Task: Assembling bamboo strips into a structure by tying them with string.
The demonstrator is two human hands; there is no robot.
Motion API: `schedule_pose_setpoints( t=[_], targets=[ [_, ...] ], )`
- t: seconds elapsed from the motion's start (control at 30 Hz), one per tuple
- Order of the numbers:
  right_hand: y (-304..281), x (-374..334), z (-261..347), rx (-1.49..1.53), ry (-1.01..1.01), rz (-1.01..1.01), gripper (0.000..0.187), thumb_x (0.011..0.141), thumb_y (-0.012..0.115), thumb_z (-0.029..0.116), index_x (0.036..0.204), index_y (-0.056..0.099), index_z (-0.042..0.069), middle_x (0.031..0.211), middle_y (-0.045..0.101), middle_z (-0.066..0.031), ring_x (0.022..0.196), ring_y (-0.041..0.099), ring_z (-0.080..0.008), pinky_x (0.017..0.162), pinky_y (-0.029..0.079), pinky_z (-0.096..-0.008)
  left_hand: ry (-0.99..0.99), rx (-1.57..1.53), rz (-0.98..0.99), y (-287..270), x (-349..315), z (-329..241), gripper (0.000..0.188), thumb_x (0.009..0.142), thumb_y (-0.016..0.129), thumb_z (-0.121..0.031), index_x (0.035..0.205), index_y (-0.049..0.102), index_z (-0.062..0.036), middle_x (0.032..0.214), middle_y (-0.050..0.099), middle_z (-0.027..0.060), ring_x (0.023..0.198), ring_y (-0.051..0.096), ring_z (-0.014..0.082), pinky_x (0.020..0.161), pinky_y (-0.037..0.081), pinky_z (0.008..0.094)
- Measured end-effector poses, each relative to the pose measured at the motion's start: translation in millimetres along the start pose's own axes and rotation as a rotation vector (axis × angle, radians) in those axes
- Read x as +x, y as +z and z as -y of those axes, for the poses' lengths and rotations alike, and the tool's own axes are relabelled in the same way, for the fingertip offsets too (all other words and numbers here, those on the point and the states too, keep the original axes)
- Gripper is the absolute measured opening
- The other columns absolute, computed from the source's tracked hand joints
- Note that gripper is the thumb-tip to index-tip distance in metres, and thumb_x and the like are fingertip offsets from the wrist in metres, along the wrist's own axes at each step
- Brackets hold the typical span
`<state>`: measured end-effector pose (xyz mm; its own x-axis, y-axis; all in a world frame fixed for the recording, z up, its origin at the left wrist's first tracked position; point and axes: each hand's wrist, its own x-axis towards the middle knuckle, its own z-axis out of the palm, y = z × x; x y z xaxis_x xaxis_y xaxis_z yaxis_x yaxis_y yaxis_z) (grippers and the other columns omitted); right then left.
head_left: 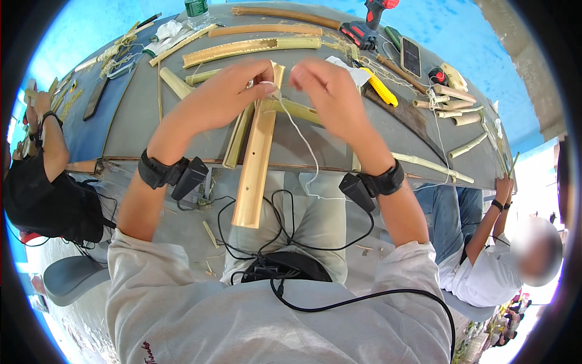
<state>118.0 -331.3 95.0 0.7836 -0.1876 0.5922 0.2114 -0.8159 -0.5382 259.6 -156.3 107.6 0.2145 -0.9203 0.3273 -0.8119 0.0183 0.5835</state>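
Observation:
Over the table's front part, a long split bamboo trough (257,155) with small holes points toward me, its near end past the table edge. Crossing it near the far end is another bamboo piece (297,111). White string (297,128) is wrapped where they meet and trails down toward my lap. At that joint, my left hand (245,85) pinches the string between thumb and fingers. My right hand (330,91) is raised just right of the joint, fingers curled together and slightly blurred; whatever lies between them is hidden. More bamboo strips (238,139) lie beside the trough.
Split bamboo lengths (251,51) lie along the far side. At the right are a cordless drill (364,27), a yellow-handled tool (381,88), a phone (410,57) and short bamboo tubes (454,103). Co-workers sit at both sides; black cables (282,224) hang over my lap.

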Motion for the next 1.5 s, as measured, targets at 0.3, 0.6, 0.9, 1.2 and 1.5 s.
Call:
schedule_pose_setpoints(
  t=[0.3, 0.6, 0.9, 1.2, 1.5],
  targets=[
    [4, 25, -22, 0.46, 0.28, 0.49, 0.021, 0.096, 0.058, 0.017, 0.11, 0.07, 0.006, 0.07, 0.067, -0.0035, 0.055, 0.05, -0.0072, 0.052, 0.039, -0.0236, 0.162, 0.407, -0.097, -8, 0, 0, 0.011, 0.088, 0.068, -0.011, 0.09, 0.059, -0.0044, 0.084, 0.059, 0.0084, 0.079, 0.061, 0.0266, 0.068, 0.048, 0.0363],
    [5, 26, -19, 0.532, 0.343, 0.498, 0.015, 0.094, 0.064, 0.017, 0.094, 0.071, 0.005, 0.069, 0.064, -0.0012, 0.056, 0.05, -0.0058, 0.052, 0.038, -0.024, 0.096, 0.271, -0.239, -3, -5, 4, 0.009, 0.087, 0.071, -0.012, 0.09, 0.067, -0.004, 0.082, 0.065, 0.0066, 0.077, 0.061, 0.0221, 0.066, 0.048, 0.034],
    [6, 28, -17, 0.495, 0.268, 0.288, 0.016, 0.094, 0.064, 0.02, 0.093, 0.068, 0.004, 0.075, 0.069, -0.0035, 0.054, 0.055, -0.0075, 0.052, 0.042, -0.0233, -0.061, -0.005, -0.336, 10, -5, 5, 0.014, 0.093, 0.068, -0.016, 0.094, 0.072, -0.0025, 0.084, 0.069, 0.0016, 0.073, 0.054, 0.0121, 0.069, 0.043, 0.0267],
    [9, 16, -2, 0.632, 0.418, 0.247, 0.019, 0.097, 0.061, 0.023, 0.093, 0.064, 0.004, 0.09, 0.072, -0.0075, 0.056, 0.061, -0.0106, 0.056, 0.046, -0.0229, -0.17, -0.379, -0.361, 21, -2, 19, 0.019, 0.098, 0.063, -0.018, 0.099, 0.07, -0.0005, 0.089, 0.07, 0.0017, 0.08, 0.058, 0.009, 0.075, 0.046, 0.0242],
    [18, 23, -17, 0.413, 0.315, 0.181, 0.022, 0.09, 0.064, 0.023, 0.089, 0.066, 0.002, 0.078, 0.067, -0.0067, 0.058, 0.064, -0.0164, 0.058, 0.049, -0.0319, -0.023, -0.629, -0.426, 29, -17, 14, 0.024, 0.101, 0.058, -0.019, 0.1, 0.07, 0.001, 0.09, 0.067, 0.001, 0.081, 0.054, 0.008, 0.075, 0.043, 0.0235]
  ],
)
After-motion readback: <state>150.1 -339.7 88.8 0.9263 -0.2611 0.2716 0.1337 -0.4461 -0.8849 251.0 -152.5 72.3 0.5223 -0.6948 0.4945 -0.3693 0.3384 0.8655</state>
